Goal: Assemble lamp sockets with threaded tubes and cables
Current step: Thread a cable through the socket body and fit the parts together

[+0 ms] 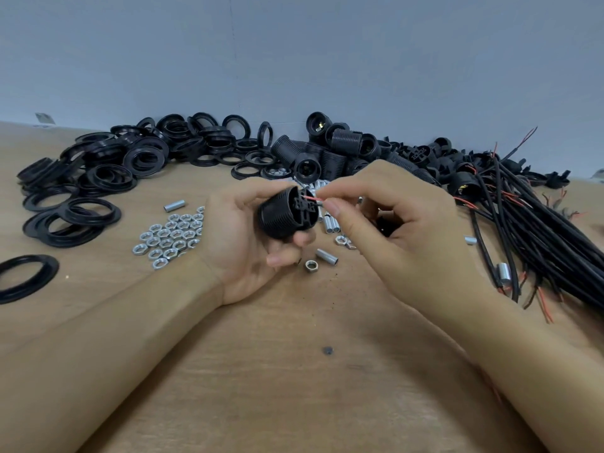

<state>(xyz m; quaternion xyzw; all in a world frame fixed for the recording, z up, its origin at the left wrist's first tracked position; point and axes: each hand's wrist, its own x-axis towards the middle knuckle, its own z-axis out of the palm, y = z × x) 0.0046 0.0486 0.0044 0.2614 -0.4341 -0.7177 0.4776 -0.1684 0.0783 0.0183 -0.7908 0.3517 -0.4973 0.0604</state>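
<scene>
Nearest, both forearms reach in over the wooden bench [294, 371]. The left hand [238, 243] cups a black threaded lamp socket [287, 214], fingers curled round its ribbed body, with the terminal end turned toward the right hand [385, 220]. That hand pinches a thin red wire [315, 199] between thumb and forefinger, its tip at the socket's terminal block. Whether the wire's end is already seated in a terminal cannot be told.

The step in hand looks like wiring: feeding a cable conductor into the socket's contact. The next move likely calls for a steady push straight into the opening while the left hand keeps the socket from turning; a bent conductor would miss the hole.

Just below the hands lie a loose hex nut [311, 266] and a short threaded tube [327, 256]. To the left of the left hand sits a cluster of hex nuts [170, 237]. To the right of the right hand runs a bundle of black cables [536, 230] with red ends. Beyond the hands is a heap of black sockets [343, 148], and farther left a pile of black threaded rings [130, 158], against the grey wall [294, 53].
</scene>
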